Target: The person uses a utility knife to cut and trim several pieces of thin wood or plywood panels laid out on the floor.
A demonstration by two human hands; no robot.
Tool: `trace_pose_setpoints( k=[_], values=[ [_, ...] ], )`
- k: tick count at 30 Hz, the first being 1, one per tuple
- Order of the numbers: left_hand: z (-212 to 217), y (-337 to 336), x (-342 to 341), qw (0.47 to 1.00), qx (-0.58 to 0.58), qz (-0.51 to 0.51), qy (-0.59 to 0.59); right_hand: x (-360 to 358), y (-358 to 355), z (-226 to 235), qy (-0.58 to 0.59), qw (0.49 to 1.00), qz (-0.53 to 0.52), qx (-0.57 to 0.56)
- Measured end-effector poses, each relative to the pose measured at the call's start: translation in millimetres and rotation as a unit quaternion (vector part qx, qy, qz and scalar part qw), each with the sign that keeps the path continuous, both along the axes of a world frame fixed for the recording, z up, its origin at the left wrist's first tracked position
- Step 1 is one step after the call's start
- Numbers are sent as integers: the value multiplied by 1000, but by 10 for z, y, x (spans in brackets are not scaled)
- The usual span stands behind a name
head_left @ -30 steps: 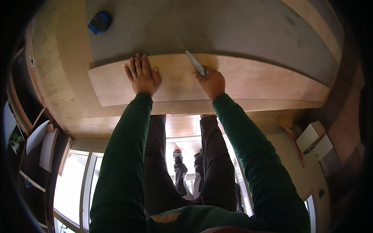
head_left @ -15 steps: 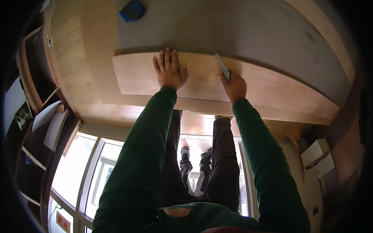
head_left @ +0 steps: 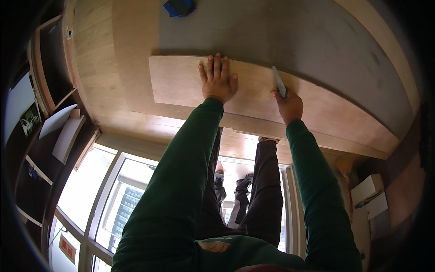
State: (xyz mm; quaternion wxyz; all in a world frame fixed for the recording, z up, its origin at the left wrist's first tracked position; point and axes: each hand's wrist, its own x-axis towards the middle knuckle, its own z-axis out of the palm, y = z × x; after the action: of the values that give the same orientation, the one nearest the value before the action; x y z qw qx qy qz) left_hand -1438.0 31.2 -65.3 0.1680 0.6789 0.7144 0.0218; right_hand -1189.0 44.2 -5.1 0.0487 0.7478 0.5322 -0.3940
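Note:
My left hand (head_left: pixel 219 84) presses flat on a long light wood board (head_left: pixel 181 88), fingers spread toward its far edge. To its right, my right hand (head_left: pixel 290 105) is closed around a slim grey knife (head_left: pixel 279 82). The knife points up and a little left, its tip close to the board's far edge. The fingers hide the lower part of the knife. The board lies flat across the bench, along the near edge of a grey surface (head_left: pixel 253 31).
A blue and dark tool, much like a tape measure (head_left: pixel 179 7), lies beyond the board. Shelves (head_left: pixel 56 68) with white panels stand at the left. A white box-like thing (head_left: pixel 369 195) is at the lower right. Windows (head_left: pixel 124 199) show at the lower left.
The whole view has shifted, so bench, board and hands appear farther right. On the board, both hands keep about the same places, the knife still in my right hand.

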Motion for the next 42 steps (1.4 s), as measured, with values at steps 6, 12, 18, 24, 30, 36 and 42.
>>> trace_pose_setpoints(
  k=[6,12,18,24,30,36,42],
  values=[
    [-16,-13,-23,1000,-1,4,-7,-8,-19,-26,5,1000,-3,10],
    [-8,12,-32,1000,1,3,-8,-14,-7,-21,-12,1000,6,4],
    [25,28,-113,995,2,42,-87,-23,7,-58,-10,1000,-5,-4],
    [-38,76,-759,889,14,458,-17,-39,3,-104,-20,1000,-11,-1],
    [-44,242,-738,871,10,490,34,-45,35,-97,-27,1000,16,0],
    [-79,197,-817,868,-4,494,42,-350,374,198,89,991,-25,-96],
    [-104,212,-792,873,-14,486,42,-1224,793,-69,253,950,172,64]
  ],
)
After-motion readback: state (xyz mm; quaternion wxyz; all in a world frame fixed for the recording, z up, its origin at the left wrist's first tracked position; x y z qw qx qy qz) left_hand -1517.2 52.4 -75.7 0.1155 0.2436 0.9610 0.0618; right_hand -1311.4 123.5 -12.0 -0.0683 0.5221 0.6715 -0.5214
